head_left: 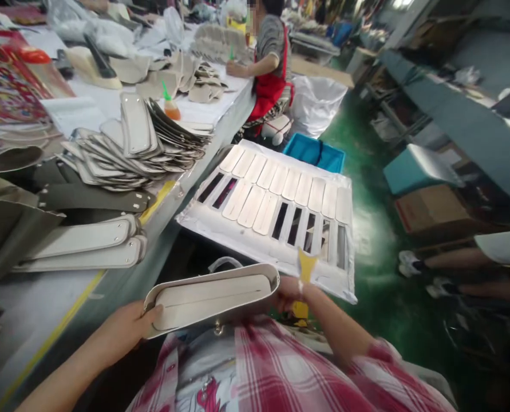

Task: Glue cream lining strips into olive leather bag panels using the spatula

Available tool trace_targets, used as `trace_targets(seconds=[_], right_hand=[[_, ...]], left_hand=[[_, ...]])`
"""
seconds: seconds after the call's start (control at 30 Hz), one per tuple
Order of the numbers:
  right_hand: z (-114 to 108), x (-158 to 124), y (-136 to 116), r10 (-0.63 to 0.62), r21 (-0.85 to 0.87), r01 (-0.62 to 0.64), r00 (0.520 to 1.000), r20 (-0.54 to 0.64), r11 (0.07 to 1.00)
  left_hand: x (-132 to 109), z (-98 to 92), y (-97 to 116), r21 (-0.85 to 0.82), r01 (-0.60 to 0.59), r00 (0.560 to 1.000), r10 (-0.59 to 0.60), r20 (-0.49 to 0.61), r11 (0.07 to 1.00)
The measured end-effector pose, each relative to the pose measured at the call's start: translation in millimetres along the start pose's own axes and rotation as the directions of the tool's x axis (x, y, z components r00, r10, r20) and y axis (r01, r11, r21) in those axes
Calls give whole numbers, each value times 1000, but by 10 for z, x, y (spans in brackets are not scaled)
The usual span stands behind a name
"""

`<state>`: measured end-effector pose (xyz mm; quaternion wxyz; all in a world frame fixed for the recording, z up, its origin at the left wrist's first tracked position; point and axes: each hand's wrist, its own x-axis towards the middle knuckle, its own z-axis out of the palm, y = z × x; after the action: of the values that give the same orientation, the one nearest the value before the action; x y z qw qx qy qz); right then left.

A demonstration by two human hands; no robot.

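We see two bare hands holding a long cream panel [214, 296] level above a lap in a red checked shirt [276, 366]. The left hand [128, 329] grips the panel's left end, thumb on top. The right hand [287, 294] is closed at the panel's right end, its fingers partly hidden behind it. A blurred yellow thing [306, 264] stands just above the right hand; we cannot tell if the hand holds it. Just beyond the hands, a white rack [255, 237] carries rows of cream strips [280, 186]. Left of the left hand, a surface [44, 309] holds stacks of similar flat pieces [138, 146]. Far beyond the hands, another person in a red apron [269, 86] works at the same surface.
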<state>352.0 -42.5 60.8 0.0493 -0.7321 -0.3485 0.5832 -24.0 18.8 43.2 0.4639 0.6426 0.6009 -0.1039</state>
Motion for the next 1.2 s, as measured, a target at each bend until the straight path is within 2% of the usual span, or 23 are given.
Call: trace_targets(seconds=[0.07,0.13,0.17,0.23,0.3,0.37,0.47,0.57,0.63,0.7,0.83,0.9,1.03,1.2], right_hand=[[-148,-137,-135,5,-7,-5,1000,-10,1000],[-209,-324,-322,-138,-158,126,988,-71,979],[-202,-413,-407,-243,-301,203,964,-104,932],[-126,-532,-509,-385,-600,234,913,-134,765],[-1,-534,-496,-368,-725,172,922,-119,667],[127,-439,-397,-291,-717,153,954,-72,680],[270,-272,-225,-268,-677,152,961,-70,720],[339,-232,-122,-230,-581,131,968,-99,803],[351,-280,-73,-170,-440,119,982,-77,890],[351,-344,-26,-143,-347,114,988,-58,931],[354,-380,8,-215,-482,135,970,-116,866],[368,-339,-29,-191,-513,101,974,-125,852],[388,-248,-150,-97,-489,49,993,-72,871],[306,-191,-232,-35,-369,37,999,13,929]], left_hand=[[-27,-28,36,35,-13,1000,13,-3,999],[-78,-54,81,11,-8,1000,8,12,1000],[-104,-62,98,-7,-11,1000,11,25,1000],[-144,-62,117,-5,-25,999,25,43,1000],[-161,-49,127,110,-60,998,58,29,992],[-163,-37,146,302,-78,996,88,-22,950],[-154,-44,201,558,-74,988,138,-73,827],[-139,-74,250,638,-86,988,150,-46,765],[-125,-91,264,628,-100,988,151,-28,772],[-112,-100,267,603,-97,990,141,-26,792],[-105,-114,278,559,-89,992,121,-21,824],[-111,-135,305,556,-71,994,107,-32,828],[-133,-201,399,462,-25,996,60,-61,887],[-154,-295,382,255,23,1000,-24,-2,967]])
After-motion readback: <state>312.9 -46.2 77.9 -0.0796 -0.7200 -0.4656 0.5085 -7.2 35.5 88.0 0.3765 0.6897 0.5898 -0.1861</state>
